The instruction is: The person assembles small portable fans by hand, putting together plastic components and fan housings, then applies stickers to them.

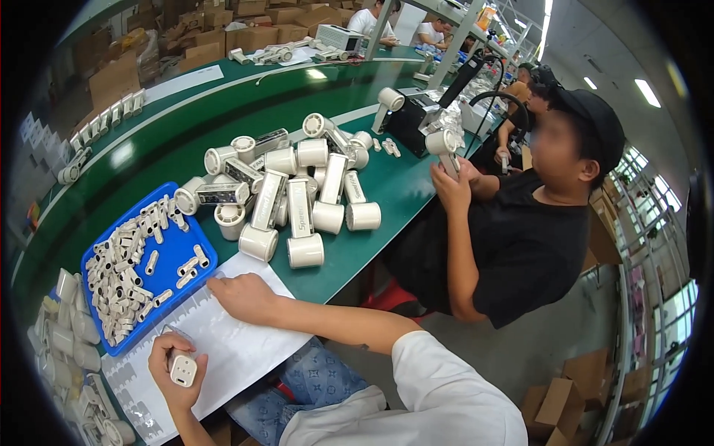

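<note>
Although parts [119, 275] heap inside, the tray's floor [175, 244] shows.

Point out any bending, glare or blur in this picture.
In the head view: black corners and bowing edges show fisheye bending; ceiling lamps and windows wash out white; glare spots the green surface; pale parts at left look hazy, while the blue tray looks crisp.

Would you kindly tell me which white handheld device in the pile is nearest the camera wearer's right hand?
The white handheld device above the right hand in the picture, round head toward it; the neighbouring device to its right lies farther off.
</note>
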Demonstrator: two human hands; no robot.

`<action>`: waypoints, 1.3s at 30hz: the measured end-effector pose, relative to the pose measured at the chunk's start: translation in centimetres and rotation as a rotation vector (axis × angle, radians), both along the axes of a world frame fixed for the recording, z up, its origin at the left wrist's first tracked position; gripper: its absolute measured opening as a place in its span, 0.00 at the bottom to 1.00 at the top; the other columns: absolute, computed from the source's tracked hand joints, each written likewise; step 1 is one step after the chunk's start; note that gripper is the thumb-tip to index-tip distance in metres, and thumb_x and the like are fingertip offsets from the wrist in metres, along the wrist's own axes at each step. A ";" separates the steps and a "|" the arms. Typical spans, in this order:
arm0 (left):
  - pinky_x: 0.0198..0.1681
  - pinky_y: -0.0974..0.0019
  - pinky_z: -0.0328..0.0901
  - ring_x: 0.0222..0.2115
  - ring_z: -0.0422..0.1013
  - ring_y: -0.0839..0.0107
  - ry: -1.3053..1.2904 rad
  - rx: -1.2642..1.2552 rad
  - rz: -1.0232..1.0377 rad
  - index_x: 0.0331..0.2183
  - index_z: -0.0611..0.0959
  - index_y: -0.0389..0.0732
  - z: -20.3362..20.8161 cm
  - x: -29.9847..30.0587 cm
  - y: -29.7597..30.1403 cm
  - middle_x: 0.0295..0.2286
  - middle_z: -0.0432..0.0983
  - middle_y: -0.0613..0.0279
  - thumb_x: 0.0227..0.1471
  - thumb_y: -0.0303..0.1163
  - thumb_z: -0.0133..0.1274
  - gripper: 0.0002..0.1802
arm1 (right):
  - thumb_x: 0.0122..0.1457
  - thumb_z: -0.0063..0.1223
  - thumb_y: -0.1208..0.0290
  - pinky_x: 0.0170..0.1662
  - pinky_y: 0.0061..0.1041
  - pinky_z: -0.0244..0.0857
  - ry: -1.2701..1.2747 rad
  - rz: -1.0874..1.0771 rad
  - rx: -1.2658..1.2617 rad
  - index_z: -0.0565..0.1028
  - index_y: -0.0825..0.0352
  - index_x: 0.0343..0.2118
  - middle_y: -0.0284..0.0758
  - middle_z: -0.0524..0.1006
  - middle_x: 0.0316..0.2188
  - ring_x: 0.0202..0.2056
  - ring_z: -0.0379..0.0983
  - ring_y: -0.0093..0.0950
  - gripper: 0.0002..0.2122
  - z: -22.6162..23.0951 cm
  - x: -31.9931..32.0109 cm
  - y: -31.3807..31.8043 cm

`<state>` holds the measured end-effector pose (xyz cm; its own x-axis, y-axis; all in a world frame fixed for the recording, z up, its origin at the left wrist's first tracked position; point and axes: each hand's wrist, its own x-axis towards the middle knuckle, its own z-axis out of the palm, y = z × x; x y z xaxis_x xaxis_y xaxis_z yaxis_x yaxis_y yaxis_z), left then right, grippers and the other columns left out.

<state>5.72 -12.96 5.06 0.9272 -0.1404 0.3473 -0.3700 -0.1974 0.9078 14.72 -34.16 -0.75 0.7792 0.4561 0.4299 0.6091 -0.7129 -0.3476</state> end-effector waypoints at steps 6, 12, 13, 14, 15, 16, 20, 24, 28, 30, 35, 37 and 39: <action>0.33 0.72 0.59 0.27 0.64 0.74 -0.018 0.021 0.020 0.31 0.72 0.40 0.6 -0.4 0.4 0.26 0.68 0.64 0.36 0.23 0.65 0.19 | 0.46 0.51 0.78 0.22 0.37 0.69 0.029 -0.022 -0.038 0.71 0.75 0.39 0.40 0.77 0.20 0.20 0.76 0.40 0.14 0.8 -0.3 1.1; 0.32 0.73 0.59 0.26 0.64 0.74 -0.035 0.014 0.016 0.30 0.72 0.40 0.6 -0.2 0.5 0.26 0.69 0.64 0.36 0.23 0.64 0.18 | 0.50 0.51 0.76 0.20 0.36 0.68 0.017 -0.071 -0.060 0.71 0.73 0.37 0.40 0.77 0.18 0.20 0.76 0.39 0.11 0.3 0.0 1.0; 0.32 0.73 0.59 0.26 0.64 0.74 -0.033 0.010 0.014 0.30 0.72 0.40 0.4 -0.2 0.5 0.26 0.69 0.64 0.36 0.23 0.64 0.18 | 0.53 0.51 0.74 0.19 0.35 0.67 -0.016 -0.068 -0.032 0.72 0.71 0.36 0.39 0.76 0.17 0.19 0.75 0.37 0.09 0.3 0.1 1.0; 0.32 0.73 0.59 0.26 0.64 0.74 -0.047 0.019 0.025 0.30 0.72 0.40 0.3 -0.3 0.6 0.26 0.69 0.64 0.36 0.23 0.64 0.18 | 0.53 0.51 0.74 0.19 0.35 0.67 -0.015 -0.071 -0.035 0.72 0.71 0.36 0.39 0.76 0.17 0.19 0.75 0.37 0.09 0.2 0.1 0.8; 0.32 0.73 0.59 0.26 0.64 0.74 -0.061 0.029 0.037 0.30 0.72 0.40 0.2 -0.4 0.6 0.26 0.69 0.64 0.36 0.23 0.65 0.19 | 0.53 0.51 0.74 0.20 0.36 0.67 0.010 -0.069 -0.029 0.72 0.70 0.36 0.40 0.76 0.18 0.19 0.76 0.38 0.08 0.2 0.1 0.8; 0.32 0.73 0.59 0.26 0.64 0.74 -0.060 0.026 0.037 0.30 0.72 0.40 0.2 -0.4 0.6 0.26 0.69 0.64 0.36 0.23 0.65 0.19 | 0.54 0.51 0.73 0.20 0.37 0.67 0.035 -0.066 -0.025 0.72 0.70 0.36 0.41 0.77 0.18 0.20 0.76 0.39 0.08 0.1 0.1 0.6; 0.32 0.73 0.59 0.26 0.64 0.75 -0.053 0.018 0.025 0.30 0.72 0.40 0.1 -0.5 0.5 0.26 0.69 0.64 0.36 0.24 0.65 0.19 | 0.56 0.51 0.71 0.22 0.38 0.68 0.060 -0.086 0.010 0.73 0.67 0.37 0.42 0.78 0.20 0.22 0.77 0.40 0.08 0.0 0.2 0.5; 0.31 0.74 0.59 0.25 0.65 0.75 -0.062 0.016 0.022 0.30 0.72 0.40 0.0 -0.4 0.5 0.26 0.70 0.65 0.36 0.24 0.66 0.19 | 0.56 0.50 0.72 0.25 0.41 0.69 0.079 -0.093 0.051 0.74 0.66 0.36 0.42 0.79 0.21 0.23 0.77 0.42 0.07 0.7 0.0 0.2; 0.30 0.75 0.59 0.25 0.65 0.76 -0.048 0.012 0.034 0.30 0.73 0.40 0.1 -0.4 0.6 0.25 0.70 0.65 0.35 0.24 0.66 0.19 | 0.57 0.52 0.70 0.30 0.40 0.70 0.127 -0.104 0.087 0.75 0.63 0.39 0.42 0.79 0.25 0.27 0.77 0.41 0.08 1.2 0.0 0.3; 0.29 0.74 0.61 0.25 0.66 0.76 -0.062 0.016 0.047 0.29 0.73 0.41 0.0 -0.5 1.2 0.25 0.70 0.65 0.35 0.24 0.67 0.19 | 0.57 0.52 0.70 0.34 0.39 0.69 0.096 -0.067 0.111 0.75 0.63 0.39 0.42 0.79 0.28 0.31 0.77 0.39 0.08 1.2 0.3 0.6; 0.29 0.71 0.64 0.24 0.69 0.73 -0.103 0.097 0.100 0.27 0.74 0.41 -0.4 -0.7 1.8 0.25 0.72 0.63 0.34 0.25 0.68 0.18 | 0.63 0.44 0.72 0.47 0.38 0.65 0.130 0.000 0.378 0.73 0.65 0.42 0.42 0.76 0.40 0.43 0.72 0.41 0.08 -2.6 1.2 0.5; 0.29 0.70 0.64 0.24 0.69 0.72 -0.049 0.127 0.080 0.26 0.75 0.42 0.0 -0.8 1.6 0.24 0.72 0.65 0.34 0.27 0.70 0.18 | 0.57 0.51 0.73 0.44 0.41 0.66 0.013 0.031 0.266 0.74 0.66 0.40 0.42 0.76 0.39 0.43 0.72 0.40 0.09 -1.0 1.1 0.2; 0.30 0.70 0.65 0.25 0.70 0.71 -0.088 0.115 0.068 0.27 0.76 0.42 0.2 -0.7 1.2 0.24 0.73 0.65 0.34 0.29 0.71 0.18 | 0.54 0.54 0.74 0.41 0.40 0.68 -0.057 -0.039 0.088 0.75 0.65 0.37 0.41 0.77 0.35 0.38 0.75 0.41 0.07 0.9 0.1 -0.2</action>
